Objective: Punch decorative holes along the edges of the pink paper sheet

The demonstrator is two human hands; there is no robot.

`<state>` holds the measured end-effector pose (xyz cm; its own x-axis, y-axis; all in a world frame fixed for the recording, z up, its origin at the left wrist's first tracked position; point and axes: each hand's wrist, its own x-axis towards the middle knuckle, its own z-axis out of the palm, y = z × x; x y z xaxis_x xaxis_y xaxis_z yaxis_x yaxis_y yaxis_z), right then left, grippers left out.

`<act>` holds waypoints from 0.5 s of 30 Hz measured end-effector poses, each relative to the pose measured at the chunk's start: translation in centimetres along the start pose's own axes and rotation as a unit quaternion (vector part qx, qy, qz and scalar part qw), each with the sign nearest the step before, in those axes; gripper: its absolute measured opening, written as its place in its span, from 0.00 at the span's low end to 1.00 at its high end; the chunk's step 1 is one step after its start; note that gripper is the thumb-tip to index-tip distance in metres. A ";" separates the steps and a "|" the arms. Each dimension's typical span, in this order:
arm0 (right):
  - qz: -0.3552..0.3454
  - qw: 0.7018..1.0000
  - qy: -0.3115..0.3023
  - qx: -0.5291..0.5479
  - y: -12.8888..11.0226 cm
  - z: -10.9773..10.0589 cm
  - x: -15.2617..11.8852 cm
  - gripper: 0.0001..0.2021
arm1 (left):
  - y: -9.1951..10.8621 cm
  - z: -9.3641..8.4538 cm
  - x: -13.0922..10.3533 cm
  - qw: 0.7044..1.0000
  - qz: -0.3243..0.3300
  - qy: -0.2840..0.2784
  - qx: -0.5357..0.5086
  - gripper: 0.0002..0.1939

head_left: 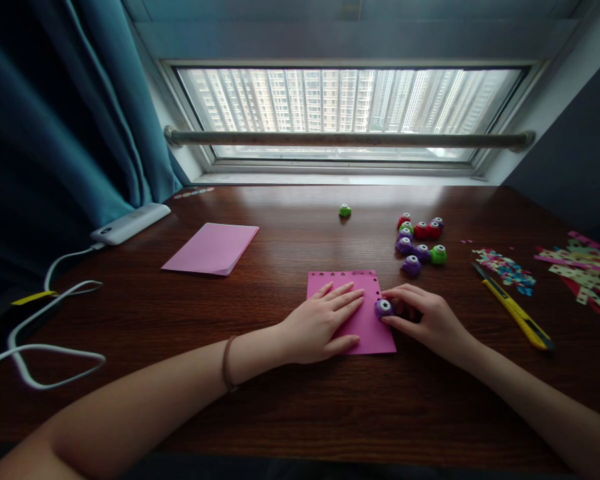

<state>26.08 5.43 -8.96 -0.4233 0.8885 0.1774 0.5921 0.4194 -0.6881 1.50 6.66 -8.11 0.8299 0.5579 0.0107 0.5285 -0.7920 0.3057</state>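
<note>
Pinching the purple craft punch between right hand thumb and fingers, at the right edge of the pink paper; spreading the left hand flat across that paper, on the desk. Best to line up with the punched holes above, matching their spacing and margin. Seat the punch squarely over the edge, then press straight down, bracing firmly with the flat palm to avoid skewing the row.
</note>
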 end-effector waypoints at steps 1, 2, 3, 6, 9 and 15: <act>-0.002 1.000 0.002 -0.001 0.0 0.0 0.0 0.14 | 0.0 0.0 0.0 1.000 0.000 0.000 -0.001 0.33; -0.004 1.000 0.004 -0.002 0.0 0.0 0.0 0.14 | 0.0 0.0 0.0 1.000 0.000 0.000 -0.002 0.33; -0.005 1.000 0.005 -0.004 0.0 0.0 0.0 0.14 | 0.0 0.0 0.0 1.000 -0.001 -0.001 -0.002 0.33; -0.009 1.000 0.006 -0.005 0.1 0.0 0.0 0.14 | -0.1 -0.1 0.1 1.000 -0.003 -0.003 0.000 0.33; -0.003 1.000 0.004 -0.005 0.1 0.0 0.0 0.14 | -0.1 -0.2 0.1 1.000 -0.003 -0.006 0.001 0.33; -0.003 1.000 0.005 0.000 0.1 0.0 0.0 0.14 | 0.0 -0.2 0.0 1.000 -0.003 -0.009 0.000 0.33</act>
<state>26.12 5.44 -9.02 -0.4204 0.8877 0.1876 0.5901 0.4246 -0.6867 1.43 6.69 -7.92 0.8292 0.5589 -0.0083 0.5342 -0.7880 0.3059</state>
